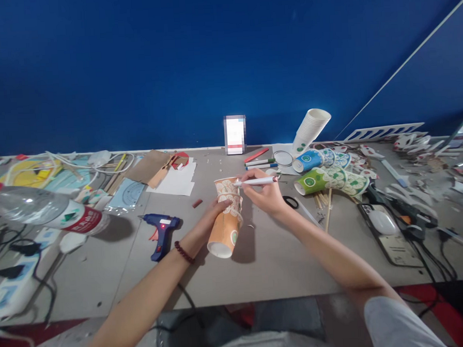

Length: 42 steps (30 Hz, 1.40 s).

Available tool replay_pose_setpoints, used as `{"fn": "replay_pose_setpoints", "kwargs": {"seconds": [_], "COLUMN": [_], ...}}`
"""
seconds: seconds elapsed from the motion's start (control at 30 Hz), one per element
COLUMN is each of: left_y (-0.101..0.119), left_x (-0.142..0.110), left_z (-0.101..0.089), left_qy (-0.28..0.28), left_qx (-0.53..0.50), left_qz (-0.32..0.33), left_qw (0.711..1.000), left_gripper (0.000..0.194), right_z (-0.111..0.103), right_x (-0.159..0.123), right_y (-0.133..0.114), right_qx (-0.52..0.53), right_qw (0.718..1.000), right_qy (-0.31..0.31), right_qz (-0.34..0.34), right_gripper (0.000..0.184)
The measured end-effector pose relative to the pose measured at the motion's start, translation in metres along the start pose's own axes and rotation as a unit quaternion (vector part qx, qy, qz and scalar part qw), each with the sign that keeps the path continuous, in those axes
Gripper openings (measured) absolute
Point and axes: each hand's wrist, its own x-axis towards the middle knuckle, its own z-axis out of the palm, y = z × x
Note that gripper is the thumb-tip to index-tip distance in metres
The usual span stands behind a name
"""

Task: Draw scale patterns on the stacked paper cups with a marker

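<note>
An orange patterned paper cup (221, 231), joined to others in a bent stack, lies in front of me with a round base facing my side. My left hand (218, 210) is closed around the stack's left side. In my right hand (264, 192) is a white marker (260, 181), pinched between the fingers. The marker's left end is at the stack's far right rim; whether it touches cannot be made out. A blue glue gun (162, 231) lies to the left of my left hand.
A large water bottle (47, 206) lies at left near a power strip (23, 272). Green cups (311, 182), blue cups (308, 160) and a white cup stack (310, 130) are at right. A phone (392, 232) carries a white mouse (382, 220). A lit screen (235, 134) stands against the blue wall.
</note>
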Motion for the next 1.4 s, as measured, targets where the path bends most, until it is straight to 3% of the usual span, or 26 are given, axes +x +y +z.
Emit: {"fn": "replay_pose_setpoints", "kwargs": {"seconds": [0.43,0.8,1.4], "left_y": [0.0008,0.0,0.0043], "left_x": [0.0009,0.0033,-0.0049], "left_z": [-0.0002,-0.0016,0.0056], "left_qy": [0.004,-0.015,0.008], "left_qx": [0.001,0.01,0.003], "left_qz": [0.002,0.007,0.0], "left_qw": [1.0,1.0,1.0], "left_gripper": [0.04,0.038,0.038], "right_z": [0.0018,0.0042,0.0002], "right_x": [-0.0008,-0.0036,0.0014], "right_y": [-0.0005,0.0001,0.0032], "right_qx": [0.012,-0.01,0.01], "right_qw": [1.0,1.0,1.0], "right_qy": [0.001,-0.019,0.016], "right_qz": [-0.001,0.0,-0.002], "right_gripper": [0.01,0.004,0.01]}}
